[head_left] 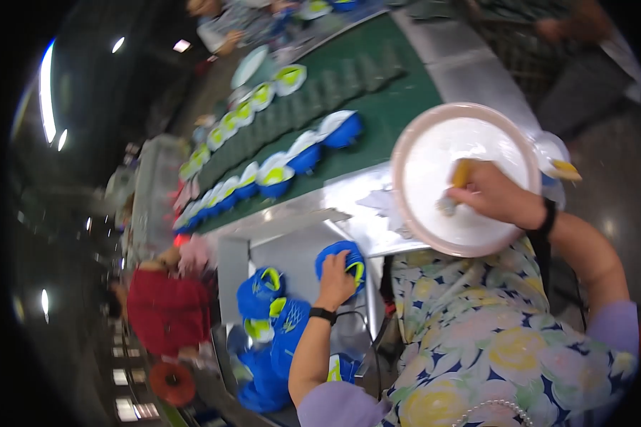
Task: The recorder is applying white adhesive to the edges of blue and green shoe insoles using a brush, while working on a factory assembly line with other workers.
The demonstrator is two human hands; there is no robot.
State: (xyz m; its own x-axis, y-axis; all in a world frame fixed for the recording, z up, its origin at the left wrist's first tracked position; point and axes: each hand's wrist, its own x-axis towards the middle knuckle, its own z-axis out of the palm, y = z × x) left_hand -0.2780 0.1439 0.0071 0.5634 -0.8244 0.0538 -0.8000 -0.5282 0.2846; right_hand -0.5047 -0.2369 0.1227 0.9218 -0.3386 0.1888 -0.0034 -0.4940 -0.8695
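My left hand (pixel 337 279) reaches down and grips a blue shoe upper with yellow-green trim (pixel 343 255), held over a heap of similar blue uppers (pixel 272 327) below the bench. My right hand (pixel 493 193) is closed on a yellow-handled brush (pixel 457 182) whose tip rests in a wide pink-rimmed bowl of white paste (pixel 449 178). A dark band sits on each wrist. My flowered apron fills the lower right.
A green conveyor belt (pixel 377 107) runs away to the upper left, carrying a row of several blue and white-yellow shoes (pixel 292 160). A metal bench edge (pixel 349 199) lies under the bowl. Other people work at left and at the top.
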